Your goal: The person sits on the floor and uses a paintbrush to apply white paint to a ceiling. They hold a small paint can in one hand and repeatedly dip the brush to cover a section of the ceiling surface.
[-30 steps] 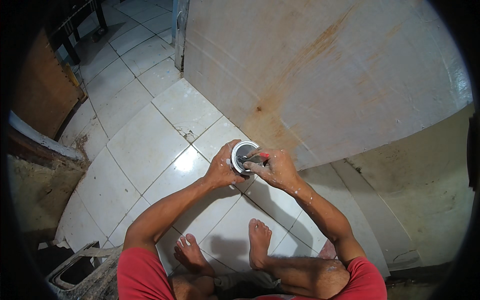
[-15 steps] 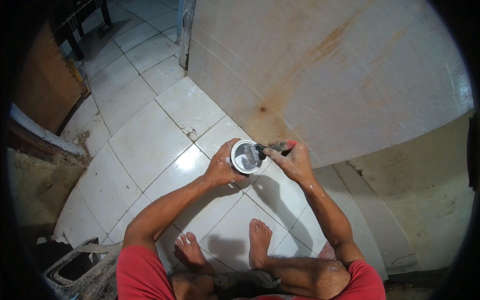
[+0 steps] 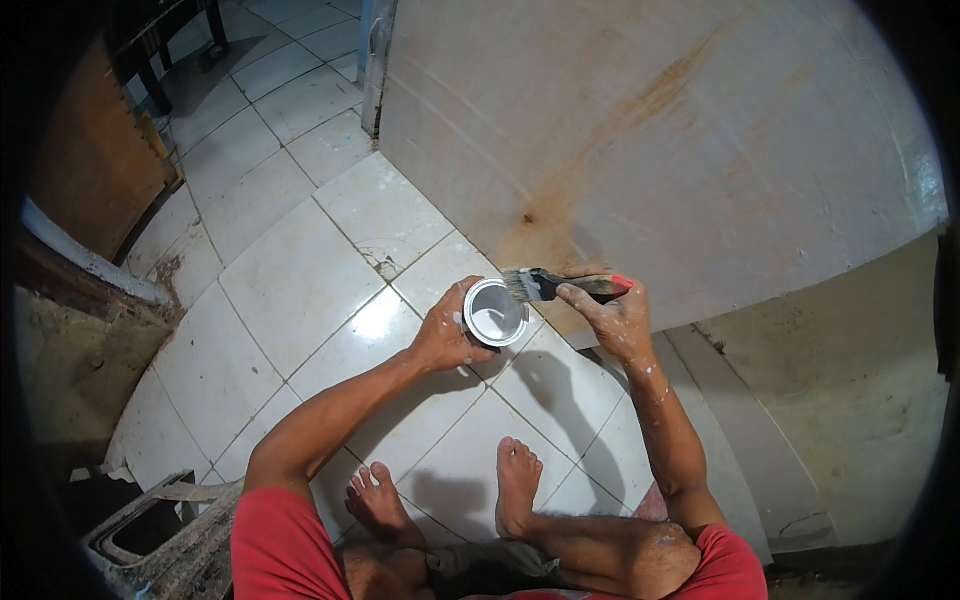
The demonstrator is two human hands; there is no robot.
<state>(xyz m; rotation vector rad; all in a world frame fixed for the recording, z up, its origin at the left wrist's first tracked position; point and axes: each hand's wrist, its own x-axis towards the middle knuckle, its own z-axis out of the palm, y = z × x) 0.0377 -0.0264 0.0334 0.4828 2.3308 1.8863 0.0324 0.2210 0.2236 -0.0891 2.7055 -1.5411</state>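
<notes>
And the left grip [image 3: 450, 328] hugs the paint can [image 3: 488, 298] from its left, tiled floor [image 3: 300, 250] below the can; right of the can, the right grip [image 3: 620, 320] clasps the paintbrush [image 3: 543, 286], bristles at the can's rim, stained panel [image 3: 680, 190] beyond

Two bare feet [image 3: 518, 485] rest near the front edge of a white-tiled floor [image 3: 300, 260], shadows [image 3: 450, 492] falling beside them. Brown grime [image 3: 167, 268] marks its left edge, while black furniture legs [image 3: 154, 90] stand toward the far left corner.
</notes>
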